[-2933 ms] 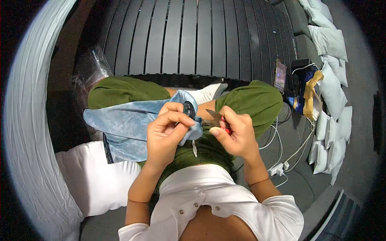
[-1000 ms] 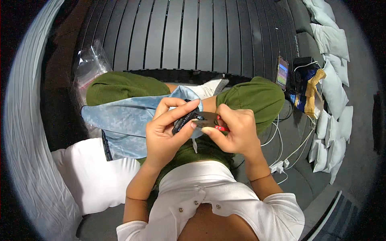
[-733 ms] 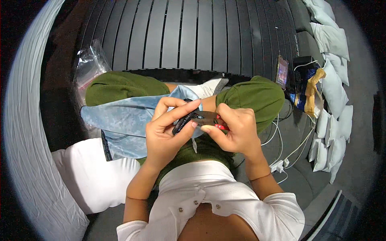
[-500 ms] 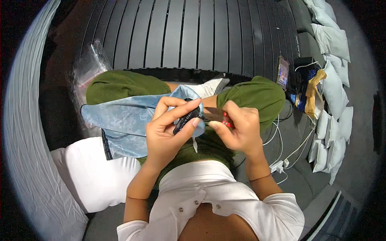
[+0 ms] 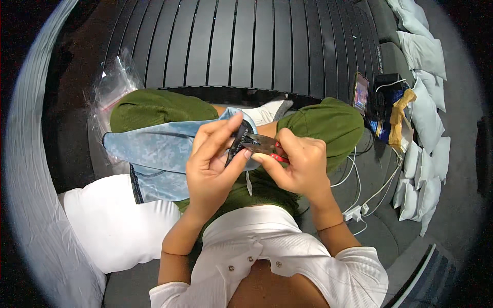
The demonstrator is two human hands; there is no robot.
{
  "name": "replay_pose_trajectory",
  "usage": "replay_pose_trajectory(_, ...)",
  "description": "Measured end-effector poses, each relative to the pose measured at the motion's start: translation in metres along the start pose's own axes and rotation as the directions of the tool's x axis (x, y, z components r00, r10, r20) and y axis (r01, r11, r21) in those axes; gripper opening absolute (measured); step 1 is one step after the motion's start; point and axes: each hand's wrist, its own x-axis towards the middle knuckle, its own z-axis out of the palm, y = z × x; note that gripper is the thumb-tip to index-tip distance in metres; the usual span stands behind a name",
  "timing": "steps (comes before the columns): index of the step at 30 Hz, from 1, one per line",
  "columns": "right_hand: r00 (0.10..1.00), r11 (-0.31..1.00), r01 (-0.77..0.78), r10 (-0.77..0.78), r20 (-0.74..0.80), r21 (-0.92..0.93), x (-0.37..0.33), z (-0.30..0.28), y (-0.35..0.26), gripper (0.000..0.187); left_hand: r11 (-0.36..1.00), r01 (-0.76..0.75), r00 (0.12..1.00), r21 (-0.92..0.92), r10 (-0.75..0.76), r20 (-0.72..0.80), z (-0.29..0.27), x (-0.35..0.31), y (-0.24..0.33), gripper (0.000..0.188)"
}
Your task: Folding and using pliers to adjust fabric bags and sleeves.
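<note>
I sit cross-legged in green trousers with a light blue patterned garment draped over my left knee. My left hand pinches a dark edge of that garment between thumb and fingers. My right hand grips small red-handled snips, whose metal tip meets the dark edge right beside my left fingertips. A white tag hangs from the cloth below the two hands.
A white pillow lies by my left hip. A crumpled clear plastic bag sits past my left knee. To the right are a phone, white cables with a power strip, and a row of pale cushions.
My left hand has shifted its pinch along the garment's dark edge, and the right hand has brought the snips closer to it. The cloth has slid slightly on my knee.
</note>
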Motion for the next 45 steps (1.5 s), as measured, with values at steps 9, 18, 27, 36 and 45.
replay_pose_trajectory(9,0.999,0.999,-0.008,0.01,0.046,-0.051,0.003,0.0,-0.003,0.035,0.994,0.017,0.994,-0.11,-0.029,-0.107,0.003,0.0,0.003,0.074)
replay_pose_trajectory(18,0.973,0.945,-0.206,0.224,-0.047,0.255,-0.001,-0.001,0.008,0.03,0.988,0.028,0.99,-0.154,-0.049,-0.132,0.0,0.0,0.001,0.077)
replay_pose_trajectory(27,0.94,0.902,-0.342,0.326,0.105,0.264,0.012,0.007,0.019,0.024,0.936,0.2,0.966,-0.29,-0.239,-0.104,-0.003,0.003,0.006,0.069)
replay_pose_trajectory(36,0.658,0.557,-0.743,0.709,-0.255,-0.371,0.066,0.066,0.204,0.053,0.986,0.157,0.988,0.057,-0.157,-0.004,-0.011,-0.002,0.011,0.046)
replay_pose_trajectory(45,0.997,0.885,-0.077,0.083,0.007,0.458,0.072,0.037,0.131,0.048,0.836,0.002,0.987,0.549,-0.09,0.134,-0.019,0.008,0.019,0.02)
